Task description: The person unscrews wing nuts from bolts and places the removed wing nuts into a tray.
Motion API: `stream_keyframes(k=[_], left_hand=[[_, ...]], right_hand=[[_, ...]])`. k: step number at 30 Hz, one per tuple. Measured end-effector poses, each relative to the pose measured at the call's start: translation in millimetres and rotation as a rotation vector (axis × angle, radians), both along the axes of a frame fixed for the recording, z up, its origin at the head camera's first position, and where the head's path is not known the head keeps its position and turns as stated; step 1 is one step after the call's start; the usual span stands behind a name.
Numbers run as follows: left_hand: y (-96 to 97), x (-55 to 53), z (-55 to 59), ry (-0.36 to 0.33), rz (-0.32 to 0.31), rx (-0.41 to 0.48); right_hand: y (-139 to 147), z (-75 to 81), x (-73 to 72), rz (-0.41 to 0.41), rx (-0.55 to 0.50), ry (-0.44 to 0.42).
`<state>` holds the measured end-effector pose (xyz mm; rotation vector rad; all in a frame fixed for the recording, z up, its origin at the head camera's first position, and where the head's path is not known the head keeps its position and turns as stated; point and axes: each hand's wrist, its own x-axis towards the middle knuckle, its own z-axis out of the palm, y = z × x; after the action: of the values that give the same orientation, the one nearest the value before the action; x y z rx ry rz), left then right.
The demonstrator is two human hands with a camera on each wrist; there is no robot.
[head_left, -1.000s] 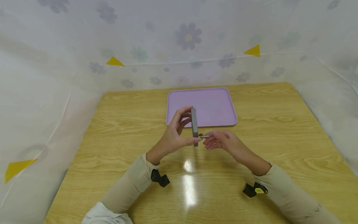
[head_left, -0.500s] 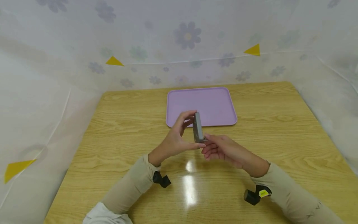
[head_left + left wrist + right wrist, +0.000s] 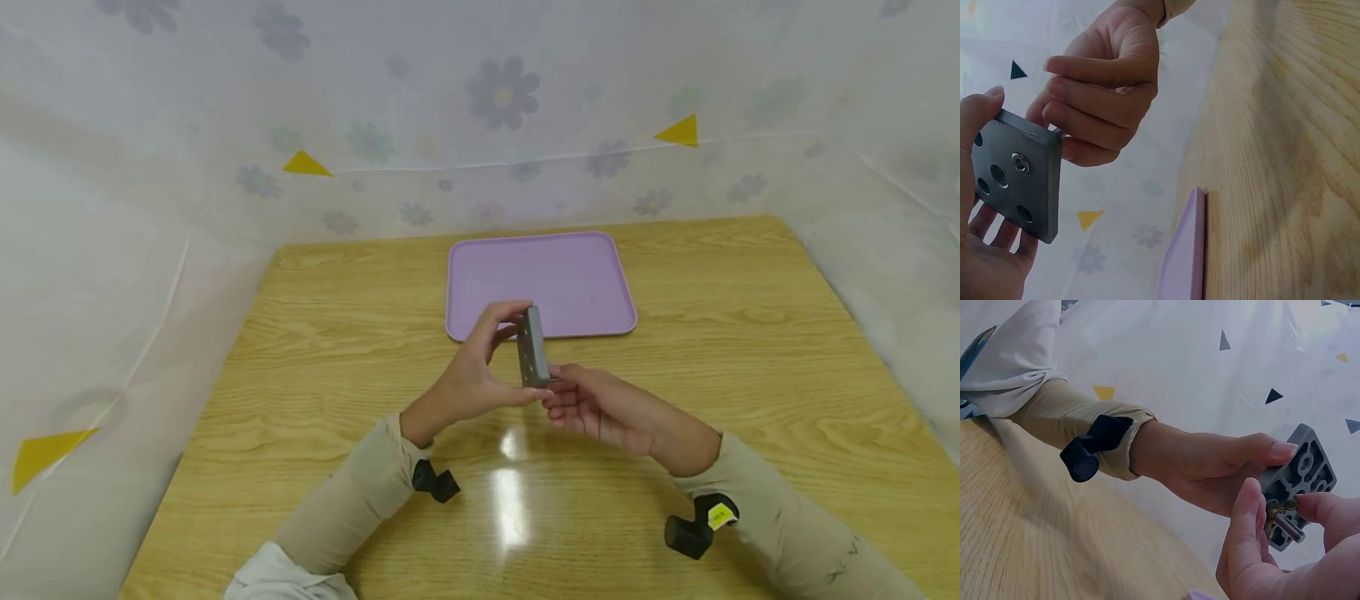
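My left hand (image 3: 472, 375) grips a thick grey plate (image 3: 532, 350) by its edges, thumb on one side and fingers on the other, raised above the table. In the left wrist view a bolt head (image 3: 1020, 164) sits in one of the plate's several holes. On the ribbed back face, the threaded bolt shank (image 3: 1290, 527) sticks out through a brass-coloured wing nut (image 3: 1270, 517). My right hand (image 3: 611, 408) pinches the wing nut between thumb and index finger, close against the plate, its other fingers loosely curled below.
A lilac tray (image 3: 555, 279) lies beyond the hands at the back of the wood-grain table (image 3: 337, 333). Pale floral sheeting (image 3: 450, 100) with yellow triangles surrounds the back and sides. Each sleeve carries a black wrist camera (image 3: 690, 533).
The plate has come slightly right and nearer, turning to show more of its flat holed face. My right hand has shifted from near the bolt's end in against the plate's back.
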<state>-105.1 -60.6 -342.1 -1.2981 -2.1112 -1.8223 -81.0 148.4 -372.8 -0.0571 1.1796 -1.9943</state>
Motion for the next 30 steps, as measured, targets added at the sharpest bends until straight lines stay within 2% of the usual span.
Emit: stream_keyframes(k=[8,12,16,22,27,30], left_hand=[[1.3,0.7,-2.7,0.052,0.029,-0.059],[1.5,2.0,-4.3,0.018,0.018,-0.06],[1.6,2.9,-6.1,-0.018,0.018,-0.048],[1.9,3.1,-5.9,-0.037,0.019,-0.035],[1.4,3.5,-5.4,-0.07,0.013,-0.014],[1.0,3.6,-5.9,-0.076,0.012,-0.006]], right_hand=[[4,-7.6,-2.7,0.042,-0.14,-0.066],[5,-11.5,-4.6,0.069,-0.19,-0.064],[6,-12.4,-5.2,0.074,-0.192,-0.026],[3,-12.5,-3.8,0.01,-0.096,0.103],[-1,-18.3,-3.5,-0.051,-0.028,0.251],[-2,-21.9,-4.2,-0.082,0.036,0.372]])
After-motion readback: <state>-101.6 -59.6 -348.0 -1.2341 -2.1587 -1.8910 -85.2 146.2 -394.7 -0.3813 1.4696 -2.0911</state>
